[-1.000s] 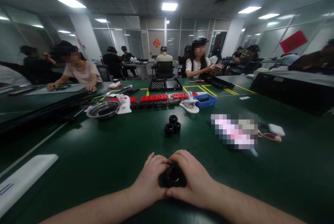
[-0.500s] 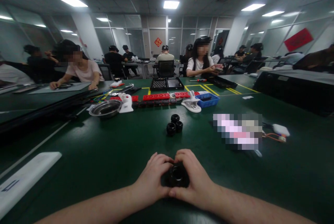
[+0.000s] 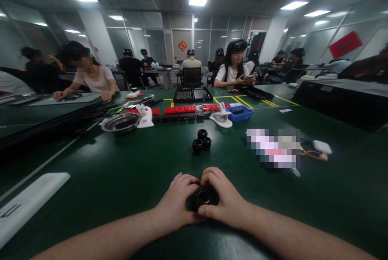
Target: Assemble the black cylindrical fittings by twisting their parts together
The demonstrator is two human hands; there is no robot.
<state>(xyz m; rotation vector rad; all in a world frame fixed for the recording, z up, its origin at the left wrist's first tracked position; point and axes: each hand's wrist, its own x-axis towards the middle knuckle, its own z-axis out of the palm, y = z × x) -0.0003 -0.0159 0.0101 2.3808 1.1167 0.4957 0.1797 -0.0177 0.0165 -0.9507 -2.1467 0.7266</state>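
Observation:
Both of my hands are cupped around a cluster of glossy black ring-shaped pieces low in the head view. The nearest black ring (image 3: pixel 203 196) shows a round hole in its top. My left hand (image 3: pixel 174 199) curls around the cluster's left side, its thumb partly hidden. My right hand (image 3: pixel 227 199) closes around the right side, with its thumb along the front edge. How many pieces lie between my palms is hard to tell. Farther up the green table, three similar black rings (image 3: pixel 202 142) stand close together, apart from my hands.
A metal bowl (image 3: pixel 117 125), white clamp-like stands (image 3: pixel 222 117), red strips (image 3: pixel 181 109) and a blue bin (image 3: pixel 241 114) line the table's far part. Left is a white board (image 3: pixel 33 205); right are a blurred patch (image 3: pixel 269 151) and a white gadget (image 3: pixel 322 147). Co-workers sit across.
The view has shifted slightly. My hands have moved a little forward around the black rings, and my right thumb now lies farther over the front. A co-worker across has lowered a hand-held object.

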